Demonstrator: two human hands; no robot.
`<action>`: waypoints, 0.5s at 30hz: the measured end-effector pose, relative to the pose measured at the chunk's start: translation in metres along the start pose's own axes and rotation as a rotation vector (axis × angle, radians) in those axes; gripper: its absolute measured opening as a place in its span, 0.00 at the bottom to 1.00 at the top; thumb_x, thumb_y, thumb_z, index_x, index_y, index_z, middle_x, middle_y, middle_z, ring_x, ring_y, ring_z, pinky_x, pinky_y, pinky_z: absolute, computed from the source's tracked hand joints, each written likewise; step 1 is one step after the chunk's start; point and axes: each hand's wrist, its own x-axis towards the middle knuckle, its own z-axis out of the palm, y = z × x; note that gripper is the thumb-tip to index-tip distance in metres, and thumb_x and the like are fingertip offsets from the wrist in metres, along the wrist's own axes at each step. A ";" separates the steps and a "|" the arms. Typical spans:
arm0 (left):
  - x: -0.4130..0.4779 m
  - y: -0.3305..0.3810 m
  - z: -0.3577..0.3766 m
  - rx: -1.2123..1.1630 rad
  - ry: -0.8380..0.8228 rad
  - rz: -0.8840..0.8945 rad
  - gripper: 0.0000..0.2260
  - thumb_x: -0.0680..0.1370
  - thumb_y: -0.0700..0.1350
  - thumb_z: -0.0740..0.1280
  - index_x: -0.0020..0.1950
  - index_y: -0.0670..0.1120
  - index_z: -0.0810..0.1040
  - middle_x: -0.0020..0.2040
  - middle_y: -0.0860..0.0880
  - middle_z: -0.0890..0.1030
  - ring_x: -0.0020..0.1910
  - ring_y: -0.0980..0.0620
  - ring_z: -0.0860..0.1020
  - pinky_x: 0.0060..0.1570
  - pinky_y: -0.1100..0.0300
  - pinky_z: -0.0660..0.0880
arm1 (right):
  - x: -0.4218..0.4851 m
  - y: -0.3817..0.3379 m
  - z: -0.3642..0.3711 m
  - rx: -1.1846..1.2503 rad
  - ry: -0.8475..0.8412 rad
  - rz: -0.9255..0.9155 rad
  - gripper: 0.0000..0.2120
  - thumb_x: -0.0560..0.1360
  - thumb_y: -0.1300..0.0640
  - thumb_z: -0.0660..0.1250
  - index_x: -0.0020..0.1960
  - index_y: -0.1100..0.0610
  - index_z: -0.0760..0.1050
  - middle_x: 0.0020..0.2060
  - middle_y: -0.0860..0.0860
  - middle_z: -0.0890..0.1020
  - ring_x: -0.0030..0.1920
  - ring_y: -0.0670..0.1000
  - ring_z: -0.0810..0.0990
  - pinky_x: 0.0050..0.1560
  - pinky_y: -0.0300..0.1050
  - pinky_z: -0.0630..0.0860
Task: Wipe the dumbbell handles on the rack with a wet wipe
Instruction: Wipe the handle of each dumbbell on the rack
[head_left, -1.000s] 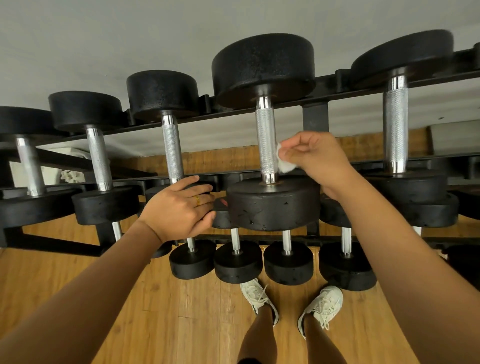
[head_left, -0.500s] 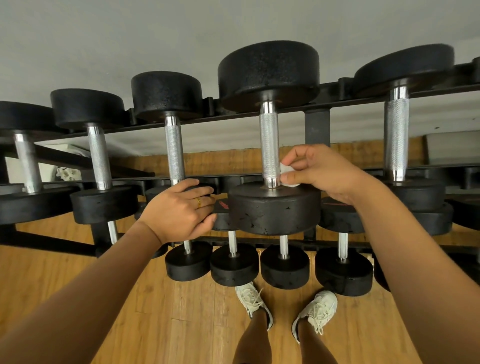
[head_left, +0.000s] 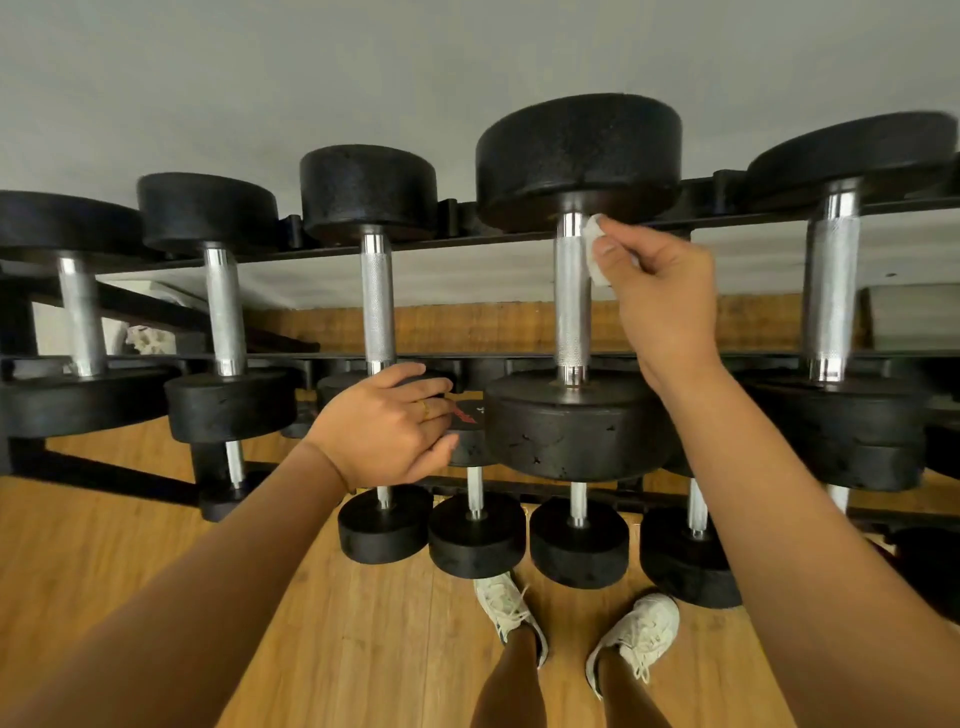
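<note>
Sliding up from the near end of the handle (head_left: 571, 312), the right hand (head_left: 670, 296) is now pressing the wet wipe (head_left: 594, 248) against the far end of the bar, just under the far weight. Thumb and fingers are pinching the folded wipe, holding it against the right side of the metal. The left hand (head_left: 384, 426) is lying loosely, fingers relaxed, over the near weight of the neighbouring dumbbell (head_left: 377, 301), probably for balance. Both dumbbells are sitting across the rack (head_left: 753, 215), their handles bridging the rails within easy reach.
</note>
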 end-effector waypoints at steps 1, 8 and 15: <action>0.000 0.000 0.000 -0.003 0.005 0.000 0.19 0.84 0.52 0.60 0.49 0.45 0.88 0.50 0.48 0.87 0.59 0.47 0.83 0.68 0.49 0.70 | -0.001 0.000 -0.001 -0.026 -0.004 -0.013 0.12 0.80 0.59 0.69 0.62 0.54 0.81 0.56 0.44 0.84 0.59 0.40 0.80 0.66 0.38 0.75; 0.001 0.000 -0.002 0.010 -0.040 0.005 0.25 0.86 0.56 0.56 0.48 0.44 0.88 0.49 0.47 0.88 0.60 0.47 0.83 0.69 0.49 0.69 | 0.009 -0.011 0.003 -0.129 0.042 -0.070 0.07 0.77 0.57 0.71 0.55 0.54 0.84 0.48 0.43 0.86 0.52 0.39 0.82 0.61 0.42 0.78; 0.001 0.000 -0.002 0.006 -0.017 0.019 0.25 0.85 0.56 0.57 0.49 0.44 0.89 0.50 0.46 0.88 0.59 0.47 0.83 0.68 0.49 0.71 | -0.005 -0.009 -0.002 -0.246 0.008 -0.068 0.05 0.78 0.58 0.71 0.52 0.55 0.85 0.46 0.45 0.86 0.50 0.41 0.82 0.60 0.44 0.79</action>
